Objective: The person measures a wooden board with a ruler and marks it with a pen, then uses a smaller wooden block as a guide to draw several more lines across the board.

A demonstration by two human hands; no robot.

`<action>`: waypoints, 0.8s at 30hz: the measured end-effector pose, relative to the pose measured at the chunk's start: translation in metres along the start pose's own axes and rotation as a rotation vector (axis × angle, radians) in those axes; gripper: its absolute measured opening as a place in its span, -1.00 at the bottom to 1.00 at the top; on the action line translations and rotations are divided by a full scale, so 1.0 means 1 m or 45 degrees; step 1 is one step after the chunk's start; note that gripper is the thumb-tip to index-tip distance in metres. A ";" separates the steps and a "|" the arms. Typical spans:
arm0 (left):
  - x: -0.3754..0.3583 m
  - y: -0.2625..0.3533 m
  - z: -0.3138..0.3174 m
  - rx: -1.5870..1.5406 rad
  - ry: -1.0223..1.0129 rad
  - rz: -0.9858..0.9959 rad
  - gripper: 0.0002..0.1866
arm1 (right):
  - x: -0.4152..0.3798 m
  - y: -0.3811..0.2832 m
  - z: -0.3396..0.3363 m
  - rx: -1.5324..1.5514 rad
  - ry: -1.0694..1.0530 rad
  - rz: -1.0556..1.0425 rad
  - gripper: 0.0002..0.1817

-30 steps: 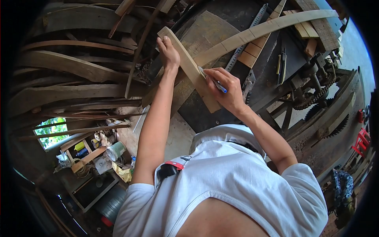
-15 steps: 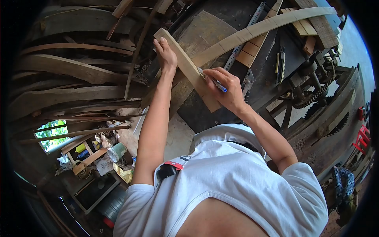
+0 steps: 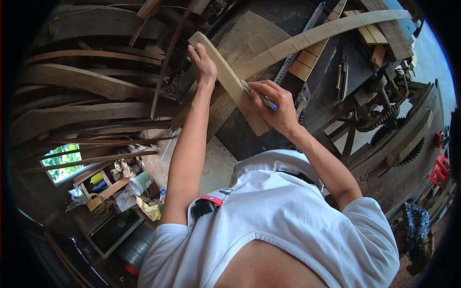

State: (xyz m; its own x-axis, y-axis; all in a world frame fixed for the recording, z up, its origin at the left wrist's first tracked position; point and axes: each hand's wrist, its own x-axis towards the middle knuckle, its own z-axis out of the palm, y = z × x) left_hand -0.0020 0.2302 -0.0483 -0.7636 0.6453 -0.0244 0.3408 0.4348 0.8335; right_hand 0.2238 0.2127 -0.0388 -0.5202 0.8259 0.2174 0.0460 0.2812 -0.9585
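Note:
My left hand grips the upper end of a short flat board, its fingertips curled over the board's edge. My right hand holds a pen with a blue end, its tip at the board's right edge near the middle. Under the short board, a long curved wooden strip with pencil lines across it extends to the upper right. A steel ruler lies beside the curved strip, next to a narrow marked wooden piece.
A utility knife lies on the dark bench top. Curved wooden planks are stacked at the left. Machinery with a chain and toothed saw blades is at the right. A red chair stands farther right.
The view has shifted very slightly. Both hands keep their grips, and the pen tip stays by the board's edge.

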 end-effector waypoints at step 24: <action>0.004 -0.007 0.003 0.016 0.034 -0.001 -0.24 | 0.005 -0.002 0.004 0.042 0.051 -0.003 -0.80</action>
State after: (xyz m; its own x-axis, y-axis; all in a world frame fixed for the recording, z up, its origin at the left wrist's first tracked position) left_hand -0.0058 0.2318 -0.0556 -0.7783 0.6278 -0.0099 0.3471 0.4434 0.8264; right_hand 0.2177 0.2139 -0.0369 -0.4856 0.8445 0.2258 0.0163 0.2670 -0.9635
